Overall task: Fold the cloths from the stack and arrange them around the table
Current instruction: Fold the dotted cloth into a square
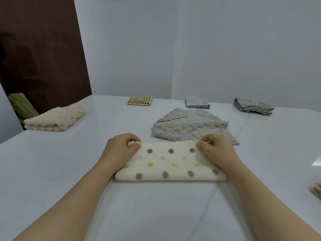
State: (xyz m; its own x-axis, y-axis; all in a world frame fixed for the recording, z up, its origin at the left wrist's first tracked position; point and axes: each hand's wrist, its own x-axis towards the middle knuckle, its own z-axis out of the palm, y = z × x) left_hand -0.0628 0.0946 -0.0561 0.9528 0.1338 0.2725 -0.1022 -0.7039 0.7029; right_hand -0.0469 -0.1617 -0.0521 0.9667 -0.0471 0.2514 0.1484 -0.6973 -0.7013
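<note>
1 cream dotted cloth (168, 165) lies folded toward the near edge of the tabletop (52, 171), at its middle. 2 hands work it: the left hand (119, 148) pinches its far left corner, the right hand (217, 148) pinches its far right corner. Just behind it lies 1 rumpled grey cloth (191, 126) (layers beneath cannot be told). 1 folded beige cloth (53, 118) sits at the left edge; 3 sit along the far edge: checked cloth (140, 100), pale printed cloth (197, 102), folded grey cloth (253, 106).

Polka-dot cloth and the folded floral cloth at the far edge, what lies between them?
A loose grey cloth, one corner turned over, lies there; the head view shows it.
</note>
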